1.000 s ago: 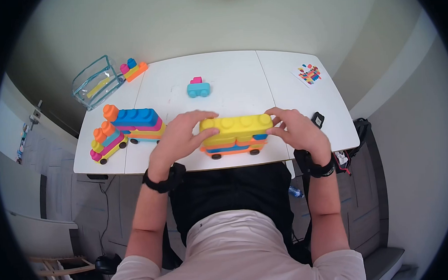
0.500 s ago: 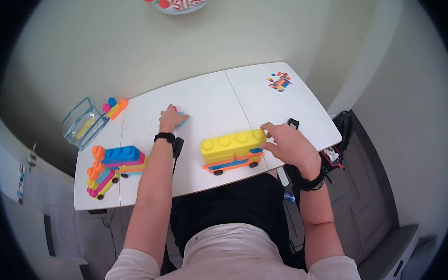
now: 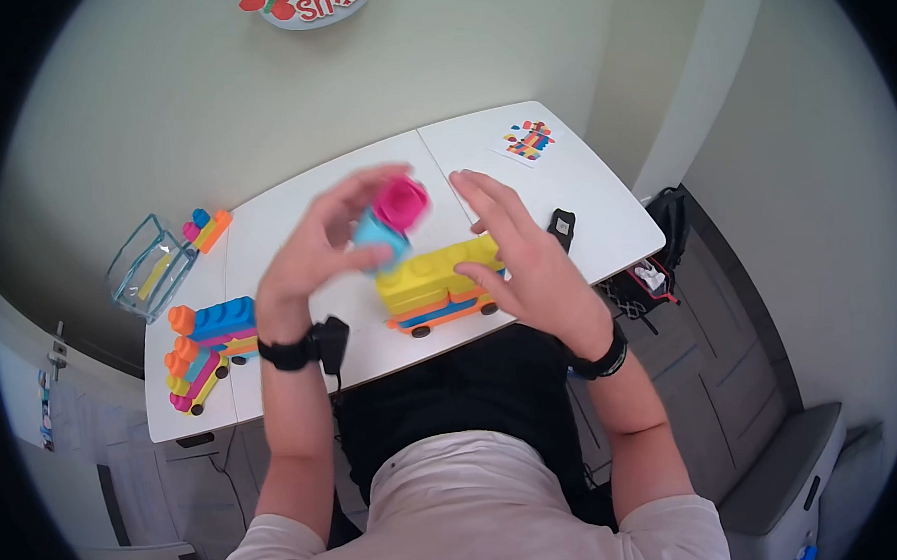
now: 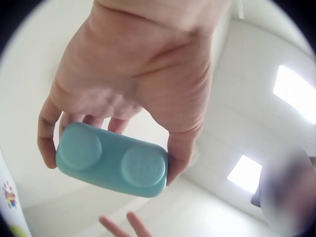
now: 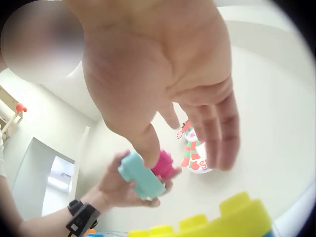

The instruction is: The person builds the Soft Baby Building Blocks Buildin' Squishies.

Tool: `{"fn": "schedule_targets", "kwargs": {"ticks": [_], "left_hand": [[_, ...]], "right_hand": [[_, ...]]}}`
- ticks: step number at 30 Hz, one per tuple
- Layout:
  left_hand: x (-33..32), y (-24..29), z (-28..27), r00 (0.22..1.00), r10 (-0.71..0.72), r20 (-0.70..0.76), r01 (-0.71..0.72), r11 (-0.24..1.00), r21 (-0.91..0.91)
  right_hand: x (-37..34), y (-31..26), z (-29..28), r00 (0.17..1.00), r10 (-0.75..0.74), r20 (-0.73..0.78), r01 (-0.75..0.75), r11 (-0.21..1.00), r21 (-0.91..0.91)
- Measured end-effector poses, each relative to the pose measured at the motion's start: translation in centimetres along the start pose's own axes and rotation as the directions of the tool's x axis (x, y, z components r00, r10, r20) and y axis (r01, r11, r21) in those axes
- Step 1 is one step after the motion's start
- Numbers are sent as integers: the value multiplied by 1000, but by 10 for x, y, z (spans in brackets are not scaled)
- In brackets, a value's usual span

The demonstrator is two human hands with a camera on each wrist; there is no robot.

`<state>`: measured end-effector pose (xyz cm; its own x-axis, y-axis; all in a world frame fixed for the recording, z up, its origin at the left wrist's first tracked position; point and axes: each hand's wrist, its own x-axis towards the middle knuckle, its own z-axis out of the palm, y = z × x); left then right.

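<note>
The left hand (image 3: pixel 312 241) holds a light blue two-stud brick (image 4: pixel 111 160) by its two ends, thumb on one end and fingertips on the other. A pink brick (image 3: pixel 401 204) is joined to the light blue one. Both are raised above the yellow-topped block vehicle (image 3: pixel 438 267), which stands on the table near its front edge. The right hand (image 3: pixel 533 266), fingers extended and holding nothing, hovers by the right end of that vehicle. In the right wrist view the yellow studs (image 5: pixel 234 203) lie below the right hand.
Other block vehicles, one with a blue top (image 3: pixel 225 317) and a smaller one (image 3: pixel 200 376), stand at the table's left. Behind them are a clear case (image 3: pixel 151 270) and a small orange-based stack (image 3: pixel 211 230). A picture card (image 3: pixel 529 142) and black device (image 3: pixel 561 229) lie right.
The left hand left the yellow-topped vehicle, reached to the joined light blue and pink bricks, and lifted them back toward the body. The right hand moved off the vehicle's end and up.
</note>
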<state>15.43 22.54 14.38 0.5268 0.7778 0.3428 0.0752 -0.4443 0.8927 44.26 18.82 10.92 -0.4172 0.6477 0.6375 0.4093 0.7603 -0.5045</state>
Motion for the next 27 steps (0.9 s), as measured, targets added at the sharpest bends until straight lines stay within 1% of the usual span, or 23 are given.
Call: {"fn": "schedule_targets", "kwargs": {"ticks": [1,2,3,4,5,7,8,9,10,11,12,13,14,15,16,17,18,19,20,24,25,26,27], "left_hand": [[-10,9,12,997,-26,67,24,1000,20],[-19,13,23,992,56,114,-62,997,50],[-32,15,33,996,31,88,-30,999,-19],[-41,15,41,998,5,67,1,996,-89],[-48,16,43,998,7,67,-1,996,-92],[-58,16,45,997,-73,10,73,965,-253],[-61,14,46,997,-71,10,71,965,-254],[-65,10,46,996,-50,-71,38,987,-158],[-68,6,45,988,-25,-152,16,998,-57],[-70,0,39,987,-27,-157,18,998,-56],[-73,-8,32,972,-86,-217,74,995,-60],[-76,-13,27,950,-144,-277,130,989,-69],[-78,-15,27,947,-147,-287,131,989,-74],[-80,-17,28,903,-194,-384,177,981,-79],[-81,-19,27,847,-237,-477,222,971,-88],[-86,-26,23,861,-221,-458,167,973,-157],[-86,-23,27,855,-225,-467,169,973,-159],[-83,-18,34,855,-119,-505,158,987,35],[-82,-15,38,855,-9,-518,149,962,229],[-81,-30,37,831,-43,-555,177,966,189],[-80,-43,36,802,18,-597,148,962,229],[-79,-45,36,768,80,-635,125,954,271],[-79,-43,34,766,78,-638,131,953,274]], "right_hand": [[0,-12,4,1000,-13,-28,14,1000,20],[0,-10,10,1000,-17,-27,17,1000,20],[-4,-5,18,978,-203,-47,200,978,-60],[-5,-3,23,923,-382,-55,371,918,-143],[-7,-9,23,929,-361,-77,353,930,-106],[-6,-10,28,919,-380,-103,374,925,-70],[-6,-9,30,908,-397,-130,397,917,-28],[-5,-11,29,908,-399,-128,399,917,-27],[-4,-15,29,930,-338,-143,345,938,28],[-3,-17,28,949,-274,-154,289,954,84],[-2,-17,24,950,-275,-150,290,953,89],[-1,-14,17,964,-206,-170,222,972,81],[1,-11,12,973,-137,-188,154,985,75],[4,-3,12,974,-141,-178,158,984,81],[7,9,15,969,-55,-239,98,980,171],[10,19,18,956,38,-291,42,964,264],[12,28,16,958,37,-283,43,962,270],[13,36,13,968,193,-159,-158,965,208],[14,43,14,934,354,-48,-347,930,120],[15,57,27,960,282,5,-281,958,63],[15,57,28,960,280,8,-280,958,67],[15,58,30,963,268,21,-268,952,145],[15,57,33,966,255,32,-256,941,223]]}}
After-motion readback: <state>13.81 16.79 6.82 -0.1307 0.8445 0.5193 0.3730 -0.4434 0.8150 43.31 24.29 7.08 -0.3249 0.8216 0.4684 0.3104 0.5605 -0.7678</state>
